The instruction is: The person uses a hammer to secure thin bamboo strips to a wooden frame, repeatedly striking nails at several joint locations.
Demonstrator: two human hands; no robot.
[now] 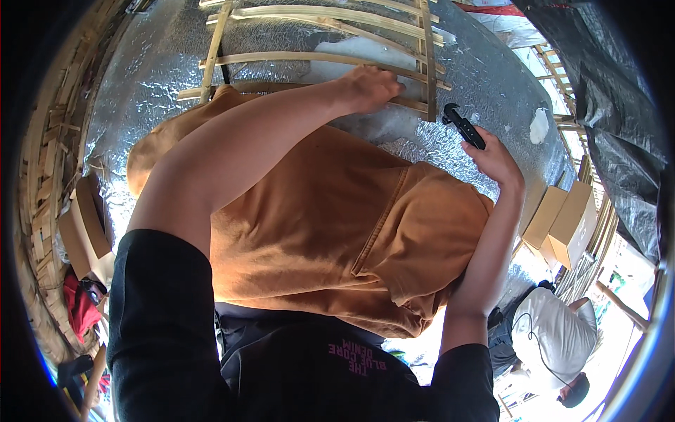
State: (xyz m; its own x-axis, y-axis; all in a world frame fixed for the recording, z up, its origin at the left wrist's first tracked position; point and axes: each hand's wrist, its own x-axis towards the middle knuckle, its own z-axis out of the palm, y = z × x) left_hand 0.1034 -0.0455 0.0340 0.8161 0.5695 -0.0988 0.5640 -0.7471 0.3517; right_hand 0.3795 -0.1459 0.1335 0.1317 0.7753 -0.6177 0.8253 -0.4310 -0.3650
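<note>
My left hand (369, 88) reaches across my lap to a frame of bamboo slats (302, 58). Its fingers are curled over the frame's near slats, and what they grip is hidden. In my right hand (496, 159) is a black hand tool (465, 127) with a slotted handle and a hooked head, its exact kind unclear. The tool's head is close to the frame's right upright strip (429, 63), apart from it. Brown trousers (302, 211) on my legs lie below both hands.
Crinkled silver foil sheeting (155, 70) spreads under the frame. Cardboard boxes stand at the right (559, 221) and left (84, 225). Dark plastic sheeting (626, 148) hangs at the far right. A person in a white shirt (552, 334) bends over at lower right. Red cloth (81, 308) lies at left.
</note>
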